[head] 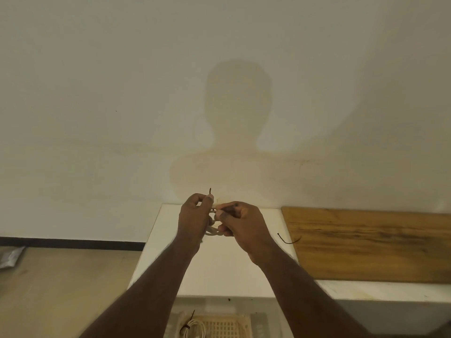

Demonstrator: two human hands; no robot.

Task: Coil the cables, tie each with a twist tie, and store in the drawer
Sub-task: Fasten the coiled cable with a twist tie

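Hands met above the white cabinet top (219, 269), both closed on one small bundle. The left hand (194, 215) was curled with thumb and forefinger pinched on a thin dark twist tie (210, 191), whose stiff wiry end stood up above the knuckles. The right hand (240, 222) was clenched too, fingertips pinching the tie's other end just beside the left thumb. Between and below the two palms showed the looped white cable (212, 231), smooth and rounded, mostly hidden by the fingers.

A second dark twist tie (289, 240) lay loose in a shallow curve, across the edge where the matte cabinet top met a worn wooden board (366, 242) with dark streaked grain. At the lower edge, an open drawer held a pale woven basket (224, 326) with a lattice pattern, and beside it another coiled white cable (194, 326) bound with a dark tie. The plain wall (122, 93) behind carried a soft shadow of the person.
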